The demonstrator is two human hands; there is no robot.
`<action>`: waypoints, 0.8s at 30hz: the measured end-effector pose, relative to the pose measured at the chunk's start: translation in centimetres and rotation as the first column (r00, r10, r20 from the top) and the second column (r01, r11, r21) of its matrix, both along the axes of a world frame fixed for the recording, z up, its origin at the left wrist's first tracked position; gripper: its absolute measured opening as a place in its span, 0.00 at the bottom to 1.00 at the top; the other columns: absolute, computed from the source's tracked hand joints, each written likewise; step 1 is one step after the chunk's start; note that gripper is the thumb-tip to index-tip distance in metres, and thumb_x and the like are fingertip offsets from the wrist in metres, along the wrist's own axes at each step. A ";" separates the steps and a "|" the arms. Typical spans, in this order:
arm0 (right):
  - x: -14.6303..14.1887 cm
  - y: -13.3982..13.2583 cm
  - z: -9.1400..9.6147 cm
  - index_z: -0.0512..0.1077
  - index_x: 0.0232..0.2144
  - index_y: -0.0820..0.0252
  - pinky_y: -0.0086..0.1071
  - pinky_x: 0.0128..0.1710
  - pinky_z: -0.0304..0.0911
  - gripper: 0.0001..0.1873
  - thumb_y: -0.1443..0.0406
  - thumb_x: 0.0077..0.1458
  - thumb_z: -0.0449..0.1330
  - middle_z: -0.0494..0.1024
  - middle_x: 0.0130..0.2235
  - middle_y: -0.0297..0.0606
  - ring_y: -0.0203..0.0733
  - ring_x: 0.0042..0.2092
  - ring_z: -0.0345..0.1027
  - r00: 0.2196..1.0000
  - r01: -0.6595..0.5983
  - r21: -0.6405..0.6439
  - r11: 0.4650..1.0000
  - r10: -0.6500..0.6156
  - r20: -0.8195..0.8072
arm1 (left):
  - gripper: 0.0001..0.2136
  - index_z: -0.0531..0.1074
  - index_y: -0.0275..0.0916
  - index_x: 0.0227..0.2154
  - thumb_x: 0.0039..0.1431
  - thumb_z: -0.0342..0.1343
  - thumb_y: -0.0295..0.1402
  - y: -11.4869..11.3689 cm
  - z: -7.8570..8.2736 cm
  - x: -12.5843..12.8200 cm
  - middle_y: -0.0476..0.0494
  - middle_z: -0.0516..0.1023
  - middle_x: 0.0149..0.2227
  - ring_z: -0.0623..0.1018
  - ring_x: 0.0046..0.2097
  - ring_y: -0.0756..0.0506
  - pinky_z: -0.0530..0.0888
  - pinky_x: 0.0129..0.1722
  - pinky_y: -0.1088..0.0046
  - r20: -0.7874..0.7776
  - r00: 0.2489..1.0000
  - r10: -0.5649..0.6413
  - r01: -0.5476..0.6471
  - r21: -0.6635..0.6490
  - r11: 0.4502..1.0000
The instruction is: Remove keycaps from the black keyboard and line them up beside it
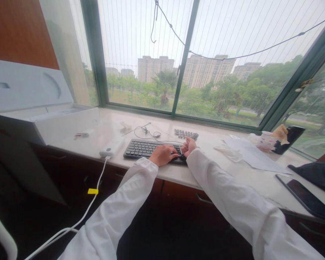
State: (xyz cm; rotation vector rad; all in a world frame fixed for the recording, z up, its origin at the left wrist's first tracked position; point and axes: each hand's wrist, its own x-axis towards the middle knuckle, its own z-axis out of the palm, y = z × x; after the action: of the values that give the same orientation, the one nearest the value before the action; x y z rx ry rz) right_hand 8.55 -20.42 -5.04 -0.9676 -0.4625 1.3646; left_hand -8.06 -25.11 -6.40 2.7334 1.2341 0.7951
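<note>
A black keyboard (147, 148) lies on the white window counter (116, 126). My left hand (162, 154) rests palm down on the keyboard's right part, fingers curled onto the keys. My right hand (189, 145) is at the keyboard's right end, fingers bent together in a pinch over the keys; what it holds, if anything, is too small to make out. Both arms wear white sleeves. A strip of loose grey keycaps (186, 134) lies just behind the keyboard.
A white power bank (112, 148) with a white cable (78, 220) sits left of the keyboard. A white open box (38, 108) stands at left. A thin black wire (147, 131), paper sheets (253, 155), tissue (229, 151), a cup (264, 141) and a dark phone (306, 196) lie around.
</note>
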 end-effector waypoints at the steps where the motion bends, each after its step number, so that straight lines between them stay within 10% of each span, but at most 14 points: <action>1: -0.1 0.0 -0.1 0.43 0.21 0.55 0.23 0.09 0.35 0.21 0.63 0.58 0.52 0.41 0.12 0.19 0.27 0.13 0.32 0.999 0.053 0.000 0.999 -0.053 0.014 | 0.15 0.77 0.45 0.38 0.62 0.50 0.46 0.0 0.0 0.0 0.48 0.79 0.43 0.77 0.44 0.45 0.70 0.43 0.71 -0.005 1.000 0.003 -0.003 -0.002 1.000; 24: 0.4 -1.1 -1.3 0.42 0.21 0.54 0.25 0.09 0.41 0.23 0.61 0.59 0.53 0.44 0.12 0.21 0.27 0.13 0.37 0.986 0.141 0.115 0.983 -0.150 0.075 | 0.15 0.76 0.40 0.39 0.63 0.49 0.43 0.1 0.1 1.3 0.40 0.77 0.42 0.78 0.38 0.42 0.71 0.39 0.67 -0.112 0.994 -0.009 0.015 0.048 0.999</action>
State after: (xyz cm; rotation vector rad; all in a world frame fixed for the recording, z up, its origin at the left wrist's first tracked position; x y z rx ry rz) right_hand 8.97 -21.52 -6.31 -0.9517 -0.5142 1.1593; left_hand -6.79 -25.02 -6.28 2.8571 1.2321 0.6891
